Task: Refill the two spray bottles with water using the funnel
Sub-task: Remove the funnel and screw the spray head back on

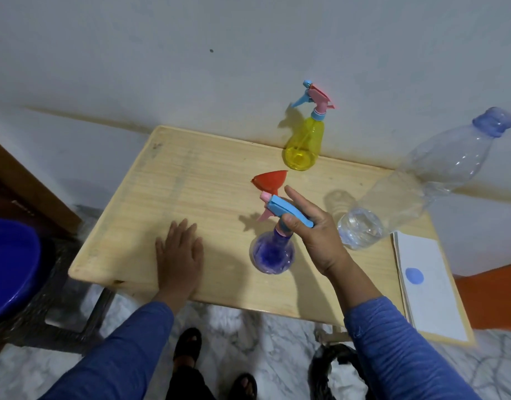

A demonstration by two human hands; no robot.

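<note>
While both spray bottles still wear their trigger heads, the refilling looks barely begun. Farthest left, the left hand (pixel 180 252) lies flat on the worktop (pixel 138 197), fingers (pixel 176 230) straight and spread, holding nothing. Next comes the purple spray bottle (pixel 273 255), upright near the front edge; through its clear wall I cannot tell whether there is any water inside. The red funnel (pixel 270 180) lies tipped on its side just behind it, not set in any neck. The right hand (pixel 312 226) grips that bottle's blue trigger head (pixel 288 210), thumb and curled fingers round it, forefinger stretched out, probably to unscrew it. Further back by the wall stands the yellow spray bottle (pixel 304 145), capped and untouched. Rightmost, the large clear water bottle (pixel 421 183) stands closed, with some water at the bottom. Left to do, by my reckoning: both heads off, funnel seated, two pours, heads back on.
</note>
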